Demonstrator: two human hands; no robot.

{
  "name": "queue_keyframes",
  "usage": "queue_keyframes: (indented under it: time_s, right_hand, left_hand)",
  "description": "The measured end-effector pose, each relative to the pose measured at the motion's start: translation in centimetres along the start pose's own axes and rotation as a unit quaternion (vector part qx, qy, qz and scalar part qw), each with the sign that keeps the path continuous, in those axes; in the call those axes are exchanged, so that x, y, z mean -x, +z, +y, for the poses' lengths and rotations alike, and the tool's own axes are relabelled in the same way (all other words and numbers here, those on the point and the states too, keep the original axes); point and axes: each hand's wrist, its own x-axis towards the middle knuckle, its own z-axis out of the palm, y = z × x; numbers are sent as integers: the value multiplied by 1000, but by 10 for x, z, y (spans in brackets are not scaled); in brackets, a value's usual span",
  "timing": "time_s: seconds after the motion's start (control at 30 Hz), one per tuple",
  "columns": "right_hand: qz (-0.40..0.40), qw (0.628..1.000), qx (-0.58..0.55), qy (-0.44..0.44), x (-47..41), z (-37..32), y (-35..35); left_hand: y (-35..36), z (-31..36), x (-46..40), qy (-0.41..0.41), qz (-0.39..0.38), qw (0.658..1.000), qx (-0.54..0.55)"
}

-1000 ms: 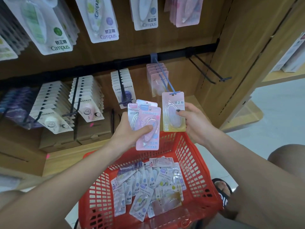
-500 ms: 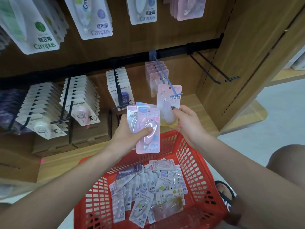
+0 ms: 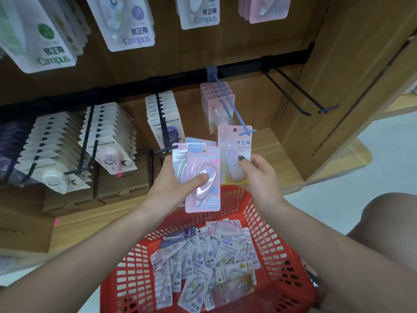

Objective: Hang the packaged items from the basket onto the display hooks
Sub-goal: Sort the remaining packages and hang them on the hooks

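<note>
Now, with right hand [image 3: 259, 177] pinching the pack [image 3: 234, 154] and left hand [image 3: 178, 184] gripping spare packs [image 3: 202, 177], line hole with blue hook [image 3: 247, 132], slide back level.

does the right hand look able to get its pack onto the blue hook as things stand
Probably yes. The right hand holds the pack with its hang hole right beside the blue hook tip, and nothing sits between them.

Red basket [image 3: 268, 233] holds loose packets [image 3: 203, 265]; wooden display [image 3: 293, 91] hooks [image 3: 234, 114] carry hanging packs.
</note>
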Motion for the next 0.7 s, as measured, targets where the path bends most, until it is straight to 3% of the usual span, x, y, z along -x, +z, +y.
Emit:
queue_keyframes:
  time_s: [0.43, 0.7]
  right_hand:
    - [25, 1000, -4, -9, -6, 2, 0]
    - [13, 1000, -1, -1, -85, -15, 25]
  left_hand:
    - [5, 0, -4, -8, -18, 1000, -2]
    - [-1, -6, -6, -23, 15, 1000, 11]
